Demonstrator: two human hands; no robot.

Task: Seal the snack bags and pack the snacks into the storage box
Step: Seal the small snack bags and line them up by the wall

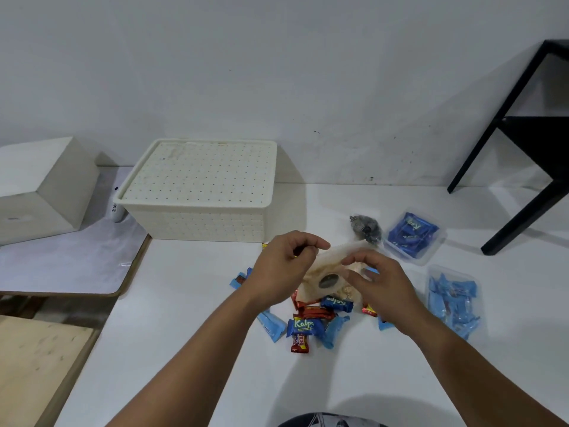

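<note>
My left hand [284, 266] and my right hand [380, 282] hold a clear snack bag [329, 269] with pale contents between them, just above the white table. The left hand pinches the bag's top left edge; the right hand's fingers curl around its right side. Under the bag lies a loose pile of wrapped snacks [308, 322], blue, light blue and red-brown. A cream storage box [200, 192] with a perforated lid on top stands behind the hands at the back. Two clear bags of blue snacks lie to the right, one dark blue [412, 234], one light blue [452, 300].
A small bag of dark round snacks [366, 228] lies beside the dark blue bag. A plain white box [40, 186] and a white pen [117, 208] sit at the left. A black frame stand [523, 143] occupies the right rear. A wooden board [37, 365] lies lower left.
</note>
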